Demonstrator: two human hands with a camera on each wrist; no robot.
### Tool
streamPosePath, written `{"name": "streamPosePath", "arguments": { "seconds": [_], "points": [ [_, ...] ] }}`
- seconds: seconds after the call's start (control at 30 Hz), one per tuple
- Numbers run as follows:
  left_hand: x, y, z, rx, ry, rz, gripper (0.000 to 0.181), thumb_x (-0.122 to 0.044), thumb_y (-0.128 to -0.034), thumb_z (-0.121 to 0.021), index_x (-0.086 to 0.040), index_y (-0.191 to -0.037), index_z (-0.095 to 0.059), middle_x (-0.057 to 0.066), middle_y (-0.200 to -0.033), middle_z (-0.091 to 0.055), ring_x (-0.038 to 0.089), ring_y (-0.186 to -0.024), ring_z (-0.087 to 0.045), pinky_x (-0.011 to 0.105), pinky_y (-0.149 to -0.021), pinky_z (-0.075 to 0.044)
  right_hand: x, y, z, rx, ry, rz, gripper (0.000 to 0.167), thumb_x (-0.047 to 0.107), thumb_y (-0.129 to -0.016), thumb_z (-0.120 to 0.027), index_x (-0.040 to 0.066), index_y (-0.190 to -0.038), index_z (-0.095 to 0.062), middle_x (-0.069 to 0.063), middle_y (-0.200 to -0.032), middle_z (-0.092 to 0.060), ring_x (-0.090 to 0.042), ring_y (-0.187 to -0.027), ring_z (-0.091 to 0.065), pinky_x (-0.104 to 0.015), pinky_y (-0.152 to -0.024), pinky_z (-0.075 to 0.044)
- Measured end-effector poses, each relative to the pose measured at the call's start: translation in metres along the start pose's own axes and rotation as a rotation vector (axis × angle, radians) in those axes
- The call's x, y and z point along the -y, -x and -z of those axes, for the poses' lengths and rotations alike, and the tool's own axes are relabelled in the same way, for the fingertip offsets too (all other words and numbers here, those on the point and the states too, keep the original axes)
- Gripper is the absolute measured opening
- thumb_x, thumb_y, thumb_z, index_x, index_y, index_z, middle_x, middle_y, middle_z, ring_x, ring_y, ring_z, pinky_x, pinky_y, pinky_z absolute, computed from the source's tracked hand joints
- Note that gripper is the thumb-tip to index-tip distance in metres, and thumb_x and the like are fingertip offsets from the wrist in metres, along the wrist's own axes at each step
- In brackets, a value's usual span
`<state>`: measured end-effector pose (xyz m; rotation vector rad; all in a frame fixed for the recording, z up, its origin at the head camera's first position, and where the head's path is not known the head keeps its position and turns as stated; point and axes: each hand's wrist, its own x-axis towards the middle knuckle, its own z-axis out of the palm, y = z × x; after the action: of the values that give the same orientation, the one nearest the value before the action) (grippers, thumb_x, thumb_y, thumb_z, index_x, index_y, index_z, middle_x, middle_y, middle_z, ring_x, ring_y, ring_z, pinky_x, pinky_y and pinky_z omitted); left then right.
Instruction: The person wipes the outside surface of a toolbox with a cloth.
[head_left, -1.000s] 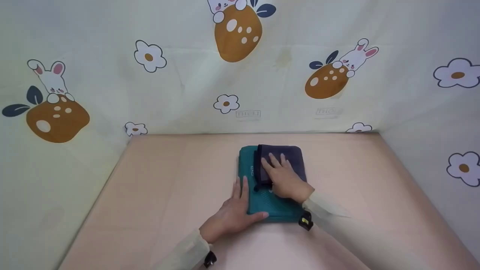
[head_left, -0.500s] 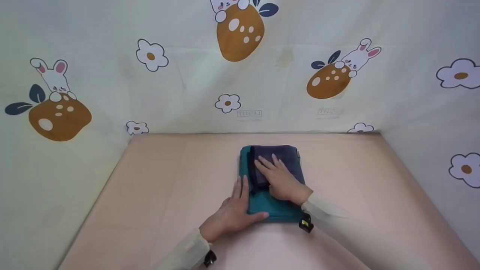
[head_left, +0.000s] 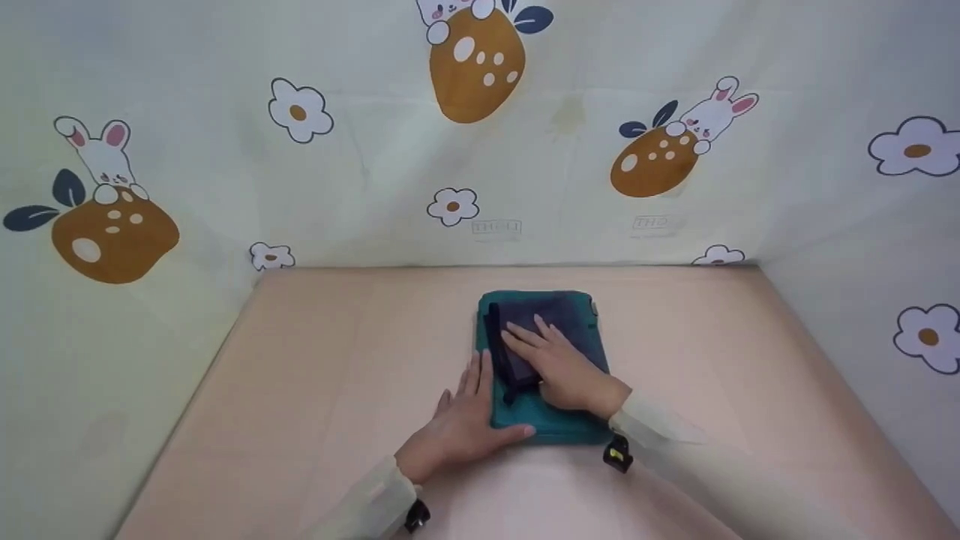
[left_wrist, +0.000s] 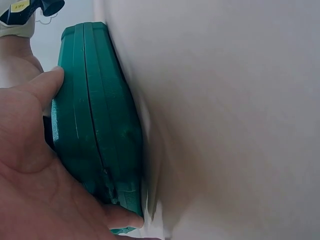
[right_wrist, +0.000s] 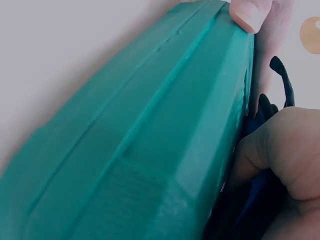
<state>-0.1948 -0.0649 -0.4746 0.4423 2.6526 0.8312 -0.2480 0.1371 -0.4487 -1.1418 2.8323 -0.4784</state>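
Note:
A teal zip case lies flat on the table. On its top is a smaller dark navy pouch with a black edge and a small tab at its near-left corner. My right hand rests on the pouch, fingers extended and spread; in the right wrist view its thumb bends down beside the pouch, with the tip hidden. My left hand lies against the case's left side with straight fingers, its thumb on the near edge. The left wrist view shows this thumb and a finger touching the teal case.
The pinkish-beige table spreads around the case. Behind it hangs a pale cloth printed with rabbits, orange fruit and flowers, which also covers both sides. Black devices are strapped to the left wrist and the right wrist.
The pouch has slid left and slightly nearer across the case, under my right hand, uncovering more teal at the far right. My left hand and the case have stayed nearly still.

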Motion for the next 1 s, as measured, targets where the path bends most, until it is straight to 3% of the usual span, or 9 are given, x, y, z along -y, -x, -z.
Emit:
{"name": "streamPosePath", "arguments": {
  "seconds": [0.3, 0.6, 0.8, 1.0],
  "points": [
    [0.001, -0.001, 0.0, 0.006, 0.02, 0.015, 0.127, -0.077, -0.0835, -0.062, -0.004, -0.161, 0.008, 0.016, -0.167, 0.01, 0.034, -0.152, 0.0, 0.068, -0.113, -0.01, 0.004, 0.01, 0.0, 0.031, -0.014, 0.055, 0.087, -0.021, -0.079, -0.063, 0.006, -0.158, -0.036, -0.012, -0.164, -0.028, -0.047, -0.148, -0.013, -0.056, -0.116, -0.015],
    [0.003, -0.001, -0.001, -0.043, -0.006, -0.029, 0.129, -0.075, -0.0846, -0.063, -0.001, -0.16, 0.01, 0.019, -0.167, 0.008, 0.037, -0.151, -0.008, 0.071, -0.109, -0.018, 0.011, 0.023, -0.002, 0.032, -0.019, 0.14, 0.092, -0.024, -0.074, -0.063, 0.004, -0.157, -0.037, -0.012, -0.163, -0.029, -0.046, -0.148, -0.015, -0.058, -0.115, -0.017],
    [0.002, 0.001, 0.0, -0.026, -0.057, -0.022, 0.122, -0.069, -0.0884, -0.063, 0.006, -0.159, 0.003, 0.025, -0.165, 0.002, 0.039, -0.151, -0.007, 0.069, -0.111, -0.02, 0.01, 0.03, -0.003, 0.051, -0.05, 0.179, 0.094, -0.027, -0.073, -0.06, 0.005, -0.158, -0.036, -0.008, -0.164, -0.029, -0.043, -0.149, -0.013, -0.058, -0.116, -0.015],
    [0.001, 0.003, 0.0, -0.023, -0.043, -0.021, 0.121, -0.067, -0.088, -0.065, 0.01, -0.158, -0.002, 0.029, -0.164, -0.003, 0.043, -0.15, -0.009, 0.068, -0.111, -0.019, 0.007, 0.036, 0.0, 0.085, -0.092, 0.192, 0.097, -0.028, -0.073, -0.058, 0.012, -0.159, -0.036, -0.001, -0.164, -0.029, -0.037, -0.151, -0.011, -0.054, -0.118, -0.012]
  ]
}}
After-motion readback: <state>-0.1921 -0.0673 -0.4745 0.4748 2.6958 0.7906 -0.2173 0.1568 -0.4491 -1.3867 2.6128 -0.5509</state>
